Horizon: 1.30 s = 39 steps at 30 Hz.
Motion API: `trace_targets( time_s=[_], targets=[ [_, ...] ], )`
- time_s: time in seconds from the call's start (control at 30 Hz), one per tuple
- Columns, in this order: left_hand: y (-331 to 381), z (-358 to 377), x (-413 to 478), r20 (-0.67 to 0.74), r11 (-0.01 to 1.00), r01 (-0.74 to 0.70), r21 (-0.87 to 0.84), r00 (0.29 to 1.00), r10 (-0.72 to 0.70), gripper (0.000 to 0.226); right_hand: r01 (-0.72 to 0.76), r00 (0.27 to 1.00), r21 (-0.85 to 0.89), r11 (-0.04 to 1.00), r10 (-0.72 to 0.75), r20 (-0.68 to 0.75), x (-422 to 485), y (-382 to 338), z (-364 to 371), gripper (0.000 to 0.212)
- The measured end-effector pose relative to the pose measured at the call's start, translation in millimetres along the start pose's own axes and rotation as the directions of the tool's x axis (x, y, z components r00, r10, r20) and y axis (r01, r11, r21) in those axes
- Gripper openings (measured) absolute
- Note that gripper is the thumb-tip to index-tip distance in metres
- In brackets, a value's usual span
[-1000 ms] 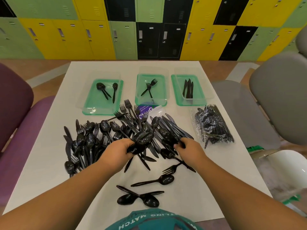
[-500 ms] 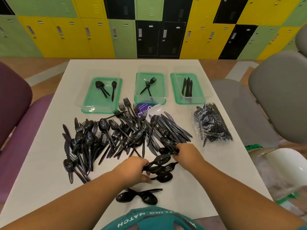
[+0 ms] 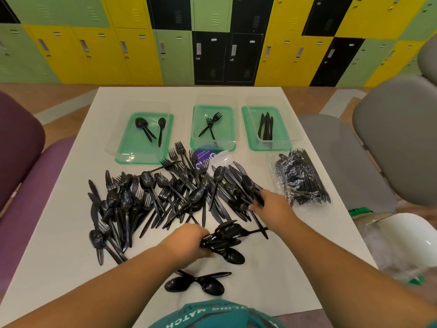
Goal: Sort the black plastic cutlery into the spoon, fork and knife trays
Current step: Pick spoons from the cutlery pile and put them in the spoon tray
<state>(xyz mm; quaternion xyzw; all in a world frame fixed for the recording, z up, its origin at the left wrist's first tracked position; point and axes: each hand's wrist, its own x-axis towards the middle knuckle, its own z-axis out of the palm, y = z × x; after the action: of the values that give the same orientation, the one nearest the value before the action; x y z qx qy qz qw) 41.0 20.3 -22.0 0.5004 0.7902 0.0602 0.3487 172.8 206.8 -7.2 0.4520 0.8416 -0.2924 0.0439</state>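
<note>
While left hand (image 3: 189, 242) grips a spoon bundle (image 3: 225, 235) and right hand (image 3: 272, 205) pinches pile cutlery (image 3: 246, 185) — trays (image 3: 132, 152) hold spoons (image 3: 142, 123), forks (image 3: 210, 125), knives (image 3: 266, 126).

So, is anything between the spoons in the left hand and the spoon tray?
Yes. The loose pile of cutlery lies on the table between the left hand with its spoons and the spoon tray. Carried above the pile, the way looks free.

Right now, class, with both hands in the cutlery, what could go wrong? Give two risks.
The left hand grips a fanned bundle of spoons; one may slip out before reaching the spoon tray.
The right hand grips into the tangled pile; lifting could drag unwanted pieces along.
</note>
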Motion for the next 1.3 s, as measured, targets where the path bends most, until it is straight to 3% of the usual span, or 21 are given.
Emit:
trace_targets(
  time_s=[0.13,0.4,0.5,0.63,0.73,0.87,0.9,1.03,1.17,1.3],
  targets=[
    [-7.3,-14.3,-8.3,-0.085,0.989,0.004,-0.151,0.996,-0.017,0.019,-0.004,1.000,-0.115,0.993,0.005,0.007,0.3,-4.4,7.2,0.038],
    [-31.0,-45.0,-19.0,-0.198,0.875,0.057,-0.481,0.965,-0.171,0.010,-0.032,0.999,-0.220,0.975,0.032,-0.001,1.2,-8.0,8.6,0.018],
    [-45.2,-59.5,-21.8,-0.243,0.830,0.033,-0.557,0.949,-0.201,0.007,-0.025,0.999,-0.149,0.988,0.018,-0.049,5.1,-15.6,8.0,0.018],
    [-60.7,-79.2,-20.2,-0.288,0.754,0.009,-0.657,0.921,-0.262,0.019,0.109,0.991,-0.075,0.991,-0.114,-0.069,15.7,-43.2,9.3,0.027],
    [-73.7,-102.1,-19.5,-0.292,0.746,0.031,-0.665,0.909,-0.298,0.031,0.120,0.992,0.133,0.984,-0.125,0.033,26.5,-84.0,12.7,0.018],
    [-111.3,-146.7,5.3,-0.260,0.541,-0.008,-0.841,0.883,-0.390,0.023,0.043,0.984,0.463,0.886,-0.117,0.132,53.2,-158.8,19.2,0.017],
    [-118.6,-153.7,12.1,-0.268,0.529,-0.008,-0.849,0.869,-0.416,0.019,0.022,0.981,0.509,0.861,-0.116,0.153,55.3,-172.3,21.6,0.016],
    [-148.5,-188.6,51.4,-0.253,0.517,0.040,-0.855,0.838,-0.484,0.012,-0.028,0.963,0.622,0.783,-0.145,0.226,83.8,-228.3,31.1,0.009],
    [-179.8,-216.3,98.3,-0.255,0.588,0.126,-0.799,0.814,-0.521,0.014,-0.107,0.954,0.701,0.705,-0.127,0.273,137.0,-286.9,45.0,0.015],
    [-200.1,-220.1,126.4,-0.184,0.596,0.219,-0.773,0.821,-0.541,0.035,-0.200,0.947,0.685,0.701,-0.041,0.318,183.2,-313.3,71.5,0.013]
  ],
)
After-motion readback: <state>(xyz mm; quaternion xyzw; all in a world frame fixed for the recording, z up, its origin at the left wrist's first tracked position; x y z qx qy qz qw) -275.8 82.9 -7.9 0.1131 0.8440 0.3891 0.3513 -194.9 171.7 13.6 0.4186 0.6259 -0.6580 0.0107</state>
